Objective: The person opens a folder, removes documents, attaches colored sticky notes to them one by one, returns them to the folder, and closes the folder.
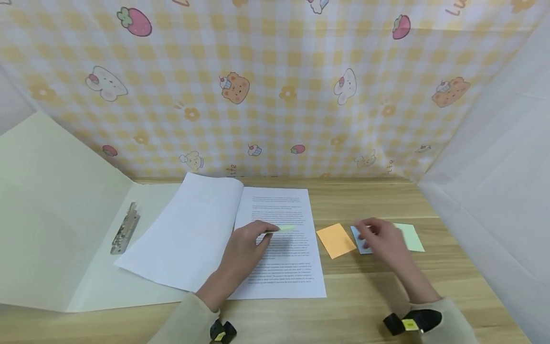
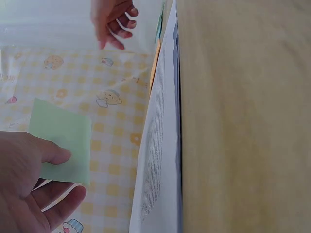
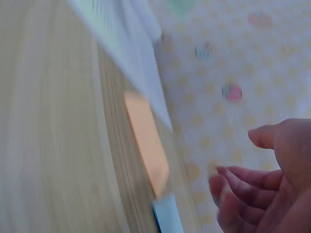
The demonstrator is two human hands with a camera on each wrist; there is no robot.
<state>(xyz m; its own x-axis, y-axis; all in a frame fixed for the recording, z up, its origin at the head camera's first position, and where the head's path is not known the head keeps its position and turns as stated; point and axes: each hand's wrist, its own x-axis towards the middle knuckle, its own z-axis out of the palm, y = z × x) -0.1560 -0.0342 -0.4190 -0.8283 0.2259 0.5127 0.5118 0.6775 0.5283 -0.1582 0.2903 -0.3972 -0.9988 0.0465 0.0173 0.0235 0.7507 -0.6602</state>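
Observation:
My left hand (image 1: 246, 246) pinches a pale green sticky note (image 2: 63, 136) between thumb and fingers, above the printed page (image 1: 281, 272). In the head view that note is seen nearly edge-on. My right hand (image 1: 384, 241) hovers over the blue sticky notes (image 1: 356, 239), its fingers loosely bent and a gap between thumb and fingertips in the right wrist view; nothing is between them. Left of it lies an orange sticky pad (image 1: 336, 241). A green sticky pad (image 1: 412, 237) sits to the right, partly behind the hand.
An open white folder (image 1: 150, 196) with a metal clip (image 1: 124, 229) stands at the left, its cover raised. Turned-over sheets (image 1: 185, 234) curl across it. Behind the wooden table (image 1: 275, 320) hangs a yellow checked cloth (image 1: 275, 119).

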